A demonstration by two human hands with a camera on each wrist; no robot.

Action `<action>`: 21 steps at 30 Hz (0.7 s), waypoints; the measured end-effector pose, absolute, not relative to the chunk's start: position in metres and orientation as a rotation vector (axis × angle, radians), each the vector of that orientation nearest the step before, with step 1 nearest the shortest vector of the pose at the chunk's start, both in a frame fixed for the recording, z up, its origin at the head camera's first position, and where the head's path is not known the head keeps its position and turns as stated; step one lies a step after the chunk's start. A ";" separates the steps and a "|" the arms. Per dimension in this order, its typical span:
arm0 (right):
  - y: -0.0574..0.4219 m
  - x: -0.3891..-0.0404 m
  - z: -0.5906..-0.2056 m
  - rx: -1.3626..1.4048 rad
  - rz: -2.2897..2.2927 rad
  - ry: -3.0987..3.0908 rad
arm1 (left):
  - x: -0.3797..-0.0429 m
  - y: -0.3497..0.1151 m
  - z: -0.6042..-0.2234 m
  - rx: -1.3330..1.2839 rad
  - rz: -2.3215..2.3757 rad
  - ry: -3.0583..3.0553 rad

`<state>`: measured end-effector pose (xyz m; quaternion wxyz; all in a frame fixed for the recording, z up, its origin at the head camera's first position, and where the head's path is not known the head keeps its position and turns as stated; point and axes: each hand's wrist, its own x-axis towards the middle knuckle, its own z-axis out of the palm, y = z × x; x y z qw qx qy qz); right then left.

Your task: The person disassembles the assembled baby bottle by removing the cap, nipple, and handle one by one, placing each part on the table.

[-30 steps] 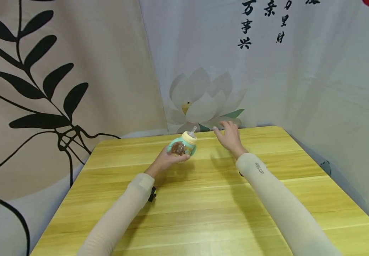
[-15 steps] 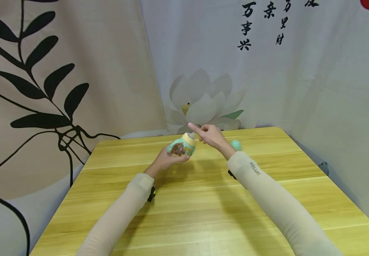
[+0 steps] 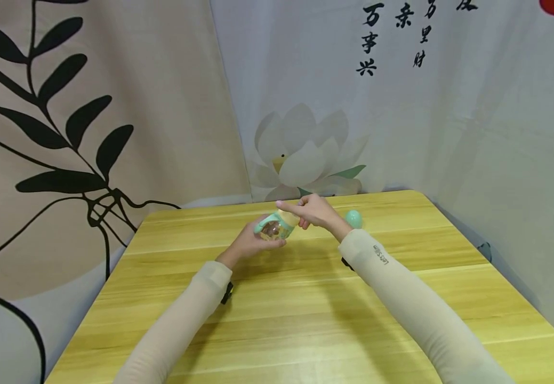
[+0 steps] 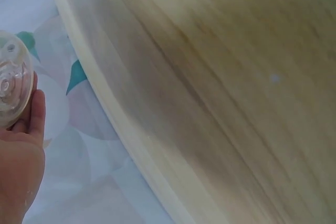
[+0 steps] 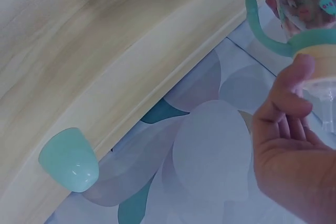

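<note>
Above the far part of the table, my left hand [image 3: 247, 246] grips a clear baby bottle [image 3: 272, 229] with mint handles, tilted toward the right. Its transparent base [image 4: 10, 90] shows at the edge of the left wrist view. My right hand [image 3: 321, 212] is at the bottle's top, thumb and curled fingers on the pale yellow collar [image 5: 319, 61]. A clear teat [image 5: 326, 108] sticks out beyond that collar in the right wrist view. A mint handle [image 5: 256, 22] curves out from the side. The mint dome cap [image 5: 71, 160] lies apart near the table's far edge.
Both arms reach over a wood-grain table [image 3: 277, 320]. Behind its far edge hangs a pale cloth backdrop [image 3: 401, 122] with a printed lotus, dark leaves and writing.
My right hand has moved left from near the cap, uncovering it, and come down onto the bottle's collar. The bottle now leans further right in my left hand.
</note>
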<state>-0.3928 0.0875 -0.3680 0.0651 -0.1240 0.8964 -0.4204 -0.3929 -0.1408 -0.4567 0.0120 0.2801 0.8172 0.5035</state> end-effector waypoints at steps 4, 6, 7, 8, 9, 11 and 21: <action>0.088 -0.394 -0.370 -0.367 -1.275 2.703 | -0.394 -0.141 -0.457 0.885 1.537 2.569; 0.089 -0.394 -0.371 -0.359 -1.265 2.701 | -0.394 -0.140 -0.457 0.886 1.536 2.567; 0.089 -0.395 -0.371 -0.358 -1.257 2.699 | -0.394 -0.140 -0.457 0.888 1.532 2.568; 0.090 -0.395 -0.372 -0.357 -1.251 2.692 | -0.391 -0.139 -0.453 0.883 1.535 2.560; 0.090 -0.395 -0.373 -0.353 -1.244 2.688 | -0.391 -0.139 -0.453 0.882 1.532 2.558; 0.091 -0.394 -0.375 -0.348 -1.228 2.685 | -0.391 -0.138 -0.452 0.881 1.533 2.544; 0.093 -0.397 -0.382 -0.411 -1.349 2.617 | -0.393 -0.138 -0.453 0.904 1.551 2.481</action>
